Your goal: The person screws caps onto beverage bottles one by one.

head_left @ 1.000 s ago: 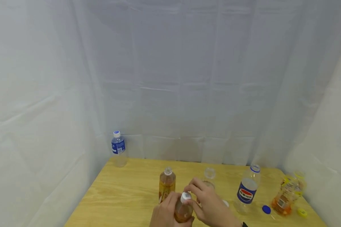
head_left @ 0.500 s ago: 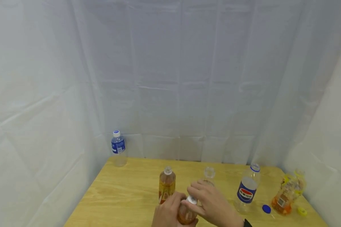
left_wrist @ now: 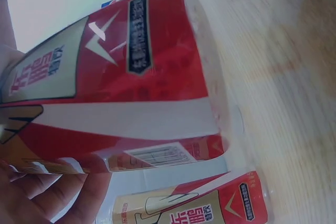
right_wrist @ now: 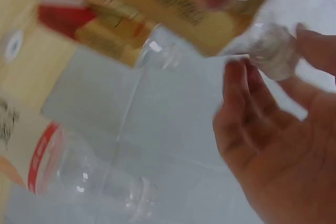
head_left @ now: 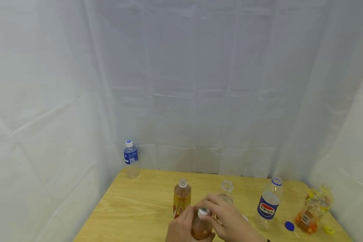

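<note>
My left hand (head_left: pixel 180 227) grips a drink bottle (head_left: pixel 201 229) around its body. A red and gold label (left_wrist: pixel 142 51) wraps that bottle in the left wrist view, with my left fingers (left_wrist: pixel 71 198) curled under it. Thumb and fingers of my right hand (head_left: pixel 228 220) pinch the white cap (head_left: pixel 203 211) at the bottle's top. From the right wrist, the cap (right_wrist: pixel 275 51) looks blurred between my thumb and fingertips. Just behind the held bottle stands a similar uncapped bottle (head_left: pixel 182 198). Part of a clear bottle (head_left: pixel 227 188) shows beyond my right hand.
An uncapped Pepsi bottle (head_left: pixel 268 205) stands to the right, near a blue cap (head_left: pixel 289 226). Farther right are a clear bottle with an orange base (head_left: pixel 307 220) and a yellow cap (head_left: pixel 329 230). A blue-labelled bottle (head_left: pixel 131 158) stands at the back left corner.
The right fingers shift around the cap, wrapping over it and then drawing back to a pinch. The held bottle and both hands have moved slightly right; the head view has shifted a little too.
</note>
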A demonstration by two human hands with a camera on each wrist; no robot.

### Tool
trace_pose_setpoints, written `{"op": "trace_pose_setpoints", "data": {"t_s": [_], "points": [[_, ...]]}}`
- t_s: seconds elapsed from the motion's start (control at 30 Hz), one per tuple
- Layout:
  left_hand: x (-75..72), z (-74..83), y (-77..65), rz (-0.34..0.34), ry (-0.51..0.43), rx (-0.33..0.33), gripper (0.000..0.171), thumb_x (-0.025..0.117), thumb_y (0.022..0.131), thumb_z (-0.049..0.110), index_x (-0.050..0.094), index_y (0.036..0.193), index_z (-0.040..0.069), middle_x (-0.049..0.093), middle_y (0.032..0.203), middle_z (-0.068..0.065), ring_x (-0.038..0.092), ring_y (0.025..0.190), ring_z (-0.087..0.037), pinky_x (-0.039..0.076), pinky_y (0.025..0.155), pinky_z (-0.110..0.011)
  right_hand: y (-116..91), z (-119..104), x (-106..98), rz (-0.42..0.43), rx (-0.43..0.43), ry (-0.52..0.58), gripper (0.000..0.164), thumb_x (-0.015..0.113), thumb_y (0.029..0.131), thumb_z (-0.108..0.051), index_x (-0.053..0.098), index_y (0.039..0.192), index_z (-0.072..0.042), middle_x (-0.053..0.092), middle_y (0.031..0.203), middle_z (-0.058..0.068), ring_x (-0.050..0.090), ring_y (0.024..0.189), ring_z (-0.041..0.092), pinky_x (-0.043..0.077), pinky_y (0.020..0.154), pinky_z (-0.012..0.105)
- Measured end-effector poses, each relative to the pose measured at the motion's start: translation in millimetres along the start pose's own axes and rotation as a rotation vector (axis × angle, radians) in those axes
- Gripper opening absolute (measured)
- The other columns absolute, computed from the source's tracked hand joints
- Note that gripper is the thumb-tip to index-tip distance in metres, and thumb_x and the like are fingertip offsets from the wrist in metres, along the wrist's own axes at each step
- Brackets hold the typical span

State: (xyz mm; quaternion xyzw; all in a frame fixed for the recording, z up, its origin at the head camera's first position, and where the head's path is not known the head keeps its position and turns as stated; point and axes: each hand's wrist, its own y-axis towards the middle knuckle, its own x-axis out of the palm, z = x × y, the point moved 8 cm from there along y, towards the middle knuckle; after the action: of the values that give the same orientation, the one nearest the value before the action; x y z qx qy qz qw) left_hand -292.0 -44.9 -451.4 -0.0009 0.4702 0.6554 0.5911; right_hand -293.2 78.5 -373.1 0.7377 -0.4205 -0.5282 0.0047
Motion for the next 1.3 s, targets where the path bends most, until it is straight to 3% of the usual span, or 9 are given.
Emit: {"op": "trace_pose_setpoints", "data": {"t_s": [0.13,0.33,0.43,0.63,0.77,0.9,1.0,1.1,1.3], "points": [[-0.1,1.6,1.3,-0.004,0.001,0.007,0.056,0.080,0.084,0.063,0.066,0.119,0.022,0.064,0.093,0.014,0.055,0.068,0.008,0.046,0.054,-0.013,-0.8,-3.3,-6.7,0.057,-0.097,-0.047,0.019,0.073,0.100,-0.018,0.072,0.117,-0.028,0.055,0.096,-0.019,0.048,0.083,0.001,0.043,0.072,0.021],[0.0,1.0,3.0,-0.002,0.006,-0.023,0.049,0.078,0.085,0.066,0.064,0.109,0.025,0.059,0.087,0.018,0.051,0.065,0.010,0.045,0.053,-0.014,3.2,-7.3,-8.4,0.204,-0.117,-0.289,0.015,0.077,0.095,-0.039,0.067,0.097,-0.028,0.056,0.090,-0.021,0.051,0.081,-0.002,0.044,0.071,0.025],[-1.7,0.3,3.1,0.040,0.059,-0.031,0.048,0.078,0.084,0.066,0.064,0.105,0.025,0.059,0.086,0.018,0.048,0.063,0.011,0.043,0.051,-0.013,6.9,-6.4,-6.1,0.215,-0.038,-0.302,0.022,0.075,0.096,-0.043,0.063,0.090,-0.026,0.052,0.082,-0.020,0.047,0.074,-0.004,0.043,0.065,0.023],[-9.4,5.2,0.4,0.160,0.242,0.053,0.050,0.088,0.075,0.057,0.064,0.100,0.021,0.056,0.083,0.015,0.039,0.058,0.010,0.033,0.045,-0.012,7.7,2.5,4.3,0.166,0.304,-0.186,0.033,0.071,0.098,-0.048,0.057,0.086,-0.021,0.046,0.071,-0.015,0.040,0.059,-0.001,0.039,0.052,0.020],[-10.5,2.2,0.3,0.140,0.251,0.036,0.050,0.091,0.073,0.051,0.065,0.102,0.021,0.057,0.084,0.014,0.039,0.057,0.009,0.033,0.046,-0.013,7.3,10.8,11.0,0.077,0.413,-0.110,0.036,0.068,0.097,-0.055,0.057,0.090,-0.021,0.049,0.070,-0.012,0.043,0.056,0.002,0.039,0.051,0.022],[-8.5,-5.8,1.7,0.064,0.137,-0.050,0.055,0.083,0.080,0.066,0.065,0.106,0.021,0.059,0.086,0.015,0.044,0.058,0.009,0.039,0.049,-0.014,10.0,14.1,13.1,-0.077,0.272,0.098,0.023,0.064,0.104,-0.044,0.064,0.113,-0.022,0.058,0.088,-0.011,0.049,0.067,0.002,0.046,0.057,0.023],[-7.8,-7.6,2.0,0.026,0.083,-0.046,0.057,0.080,0.082,0.068,0.065,0.108,0.019,0.061,0.086,0.014,0.046,0.059,0.008,0.041,0.050,-0.015,10.1,10.6,12.2,-0.144,0.086,0.199,0.021,0.056,0.110,-0.033,0.064,0.124,-0.021,0.059,0.101,-0.010,0.051,0.075,-0.001,0.050,0.064,0.021],[-7.0,-7.1,1.2,0.015,0.061,-0.001,0.053,0.082,0.084,0.059,0.065,0.111,0.017,0.065,0.087,0.010,0.048,0.060,0.007,0.041,0.050,-0.014,8.7,8.2,11.5,-0.142,-0.014,0.216,0.017,0.054,0.110,-0.028,0.062,0.122,-0.020,0.060,0.102,-0.010,0.053,0.079,-0.003,0.051,0.067,0.020],[-5.3,-4.1,-4.1,0.082,0.108,-0.002,0.039,0.083,0.087,0.045,0.065,0.108,0.018,0.065,0.089,0.010,0.043,0.059,0.009,0.038,0.050,-0.014,2.7,8.2,13.0,-0.018,0.003,0.048,0.009,0.065,0.105,-0.017,0.062,0.110,-0.025,0.059,0.093,-0.017,0.049,0.071,-0.005,0.047,0.060,0.018]]}}
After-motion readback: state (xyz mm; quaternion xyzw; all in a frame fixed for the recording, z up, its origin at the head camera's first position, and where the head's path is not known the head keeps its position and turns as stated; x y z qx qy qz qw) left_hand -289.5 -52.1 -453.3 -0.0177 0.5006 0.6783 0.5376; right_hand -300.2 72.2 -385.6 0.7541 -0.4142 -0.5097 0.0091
